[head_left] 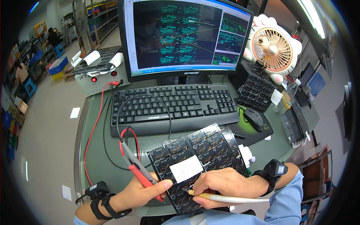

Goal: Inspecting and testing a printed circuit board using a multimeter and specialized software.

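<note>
A black circuit board panel (221, 150) with rows of repeated small boards lies tilted at the table's front edge. My left hand (140, 193) is closed on its left edge, thumb on top, and also holds a red test probe (139, 175) and a grey test probe (129, 153). Closed round a white pen-like tool (232, 198) with a yellowish grip, my right hand (221, 183) rests over the panel. The tool's fine metal tip is at the panel's surface, below a white paper label (186, 168). Fingers under the panel are hidden.
Behind the panel stand a black keyboard (176, 107) and a monitor (172, 33) showing green board layouts. A mouse (254, 119), stacked boards (294, 123) and a cat-shaped fan (273, 50) are at right. A red lead (93, 144) runs to a grey tester box (98, 83).
</note>
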Demonstrator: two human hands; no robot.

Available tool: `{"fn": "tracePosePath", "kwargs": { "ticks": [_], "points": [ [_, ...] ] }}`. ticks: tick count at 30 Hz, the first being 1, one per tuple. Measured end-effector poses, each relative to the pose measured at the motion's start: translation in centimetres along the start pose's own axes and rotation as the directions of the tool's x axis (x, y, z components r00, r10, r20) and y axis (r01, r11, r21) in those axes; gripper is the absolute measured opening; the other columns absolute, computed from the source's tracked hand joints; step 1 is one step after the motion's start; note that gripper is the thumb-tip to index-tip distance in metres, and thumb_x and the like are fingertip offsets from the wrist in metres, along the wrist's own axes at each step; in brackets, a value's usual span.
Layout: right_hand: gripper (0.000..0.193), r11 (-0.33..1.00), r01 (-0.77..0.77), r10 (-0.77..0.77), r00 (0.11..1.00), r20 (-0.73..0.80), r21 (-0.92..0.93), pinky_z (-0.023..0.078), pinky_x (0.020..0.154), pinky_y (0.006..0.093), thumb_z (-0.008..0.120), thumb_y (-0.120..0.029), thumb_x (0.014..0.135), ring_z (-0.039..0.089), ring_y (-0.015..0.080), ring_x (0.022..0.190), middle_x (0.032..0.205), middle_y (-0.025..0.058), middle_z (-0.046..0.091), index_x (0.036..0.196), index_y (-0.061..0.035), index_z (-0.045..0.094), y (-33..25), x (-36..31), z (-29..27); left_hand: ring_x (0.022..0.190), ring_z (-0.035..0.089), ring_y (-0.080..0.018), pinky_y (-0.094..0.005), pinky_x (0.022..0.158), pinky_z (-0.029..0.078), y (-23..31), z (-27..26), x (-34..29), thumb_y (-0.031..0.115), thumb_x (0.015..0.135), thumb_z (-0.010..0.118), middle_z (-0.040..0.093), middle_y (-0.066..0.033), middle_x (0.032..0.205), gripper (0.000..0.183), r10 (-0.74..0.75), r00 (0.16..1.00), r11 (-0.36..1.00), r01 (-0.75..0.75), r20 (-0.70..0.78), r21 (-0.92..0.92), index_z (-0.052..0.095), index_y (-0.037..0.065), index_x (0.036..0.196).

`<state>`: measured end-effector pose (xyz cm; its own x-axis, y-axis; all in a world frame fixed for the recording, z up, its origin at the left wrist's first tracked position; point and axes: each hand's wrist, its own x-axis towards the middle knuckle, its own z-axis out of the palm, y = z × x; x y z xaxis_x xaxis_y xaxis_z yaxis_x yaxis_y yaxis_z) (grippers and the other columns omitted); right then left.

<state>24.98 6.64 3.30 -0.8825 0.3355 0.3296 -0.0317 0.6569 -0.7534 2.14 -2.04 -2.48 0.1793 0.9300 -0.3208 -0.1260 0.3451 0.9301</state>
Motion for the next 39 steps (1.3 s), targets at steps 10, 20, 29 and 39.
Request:
{"fn": "tracePosePath", "kwargs": {
  "ticks": [10, 20, 29, 39],
  "points": [
    [0.020, 0.999, 0.009, -0.009, 1.000, -0.006, -0.050, 0.049, 0.050, 0.0325, 0.070, -0.010, 0.081, 0.061, 0.0232, 0.061, 0.073, 0.0071, 0.057, 0.086, -0.0044, 0.052, 0.1, 0.1, 0.2, 0.062, 0.062, -0.0117, -0.0235, 0.057, 0.050, 0.3, -0.1, -0.1, 0.035, 0.088, 0.066, 0.063, -0.0077, 0.069, 0.040, -0.018, 1.000, 1.000, 0.018, 0.012, -0.017, 0.061, -0.002, 0.075],
    [0.021, 0.998, 0.016, -0.017, 1.000, -0.004, -0.060, 0.049, 0.050, 0.0323, 0.071, -0.010, 0.080, 0.061, 0.0229, 0.061, 0.072, 0.0067, 0.057, 0.086, -0.0043, 0.052, 0.3, -0.1, 0.3, 0.065, 0.059, -0.0120, -0.0246, 0.059, 0.049, 0.5, 0.1, -0.2, 0.027, 0.091, 0.062, 0.062, -0.0077, 0.074, 0.031, -0.031, 0.999, 0.999, 0.031, 0.026, -0.008, 0.062, -0.003, 0.082],
    [0.021, 0.999, -0.008, 0.011, 0.997, -0.079, 0.041, 0.053, 0.059, 0.0317, 0.069, -0.007, 0.081, 0.064, 0.0250, 0.069, 0.078, 0.0094, 0.061, 0.097, -0.0029, 0.057, -0.2, 0.2, -0.5, 0.061, 0.060, -0.0109, -0.0235, 0.056, 0.049, 1.2, 0.3, -0.5, 0.030, 0.088, 0.066, 0.061, -0.0054, 0.066, 0.033, -0.051, 0.998, 0.998, 0.050, -0.044, -0.029, 0.061, 0.000, 0.078],
    [0.045, 0.489, 0.319, -0.314, 0.933, 0.177, -0.812, 0.040, 0.102, 0.0522, 0.060, -0.021, 0.081, 0.057, 0.0223, 0.112, 0.125, 0.0078, 0.058, 0.124, -0.0111, 0.055, -1.5, -0.6, -7.5, 0.089, 0.066, -0.0231, -0.0377, 0.081, 0.053, 6.8, 1.0, -0.1, 0.022, 0.088, 0.055, 0.065, -0.0172, 0.103, 0.039, 0.214, 0.953, 0.855, -0.289, -0.216, -0.431, 0.054, -0.009, 0.113]
  ]
}}
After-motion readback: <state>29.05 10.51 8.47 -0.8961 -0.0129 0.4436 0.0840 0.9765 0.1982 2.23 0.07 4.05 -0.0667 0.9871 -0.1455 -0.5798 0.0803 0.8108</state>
